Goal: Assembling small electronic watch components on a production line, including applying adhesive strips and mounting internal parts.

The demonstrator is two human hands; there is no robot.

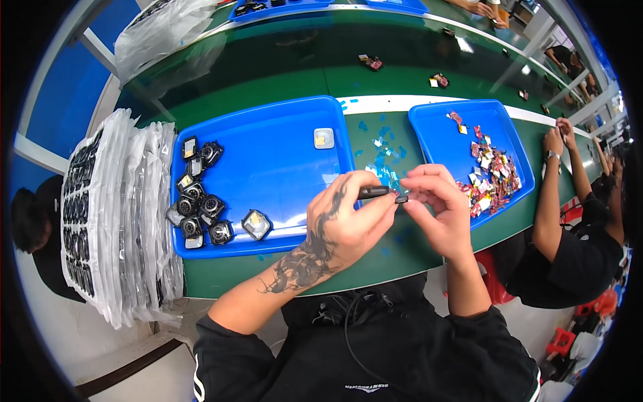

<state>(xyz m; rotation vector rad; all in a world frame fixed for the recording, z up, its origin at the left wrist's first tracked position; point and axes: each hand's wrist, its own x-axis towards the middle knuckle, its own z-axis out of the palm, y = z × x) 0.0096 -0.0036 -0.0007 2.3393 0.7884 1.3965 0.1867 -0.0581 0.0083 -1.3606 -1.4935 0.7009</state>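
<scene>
Over the green bench, in front of me, my two hands meet. My left hand [353, 211], on a tattooed forearm, is closed on a small black part [374, 192] with a rounded edge. A second dark piece [401, 199] shows at its fingertips; whether the two are joined I cannot tell. My right hand [442, 209] has its thumb and forefinger pinched close beside that piece, its other fingers curled; what lies between them is too small to make out. Scraps of blue film [383, 157] lie on the bench just beyond the hands.
At left, a blue tray [268, 124] holds several black watch cases [193, 194] and a loose pale square part [324, 138]. Another blue tray [429, 124] at right holds a heap of small red-and-white parts [492, 177]. Stacked plastic sheets [120, 214] stand far left. Co-workers sit at right.
</scene>
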